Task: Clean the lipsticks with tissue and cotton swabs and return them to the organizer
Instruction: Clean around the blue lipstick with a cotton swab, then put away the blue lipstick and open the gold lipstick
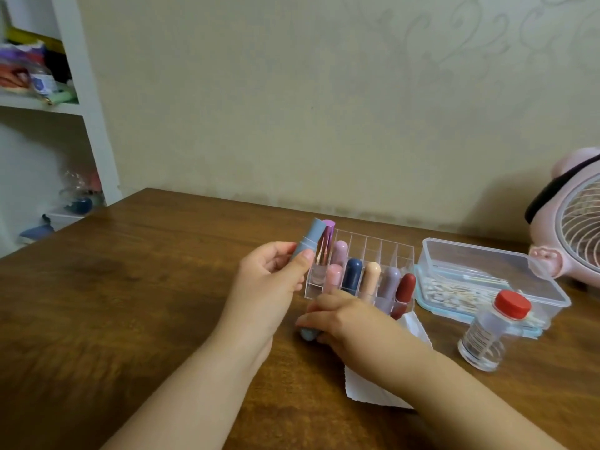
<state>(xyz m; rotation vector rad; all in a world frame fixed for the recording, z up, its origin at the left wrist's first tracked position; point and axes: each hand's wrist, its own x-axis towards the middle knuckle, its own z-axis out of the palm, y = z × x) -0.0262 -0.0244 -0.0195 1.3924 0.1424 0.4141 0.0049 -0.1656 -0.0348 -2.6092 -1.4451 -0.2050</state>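
At the wooden table, one moment of a lipstick clean-up, listed from the centre outward:

Lipstick in hand: a grey-blue lipstick tube [306, 242] is held up tilted, its top leaning to the right, just left of the organizer.
Left hand: the left hand [269, 280] pinches that tube's lower end between thumb and curled fingers, palm toward the viewer.
Right hand: the right hand [344, 316] lies low on the table just in front of the organizer, fingers curled round a small grey-blue cap [307, 334] that pokes out at its left side.
Organizer: a clear acrylic organizer [373, 245] stands at mid-table; its near row holds pink, navy, peach, mauve and dark red lipsticks, its far row a purple-capped one and a pale lilac one, with the far right cells bare.
Tissue: a white tissue [370, 384] lies flat on the table under the right forearm, another corner showing near the organizer's right end.
Cotton swabs: a clear lidded box of cotton swabs [454, 287] sits right of the organizer.
Bottle: a small clear bottle with a red cap [493, 329] stands tilted in view, near the box's front corner.
Fan: a pink desk fan [578, 228] stands at the far right edge.
Shelves: a white shelf unit [84, 118] with assorted items stands far left, against the beige wall.
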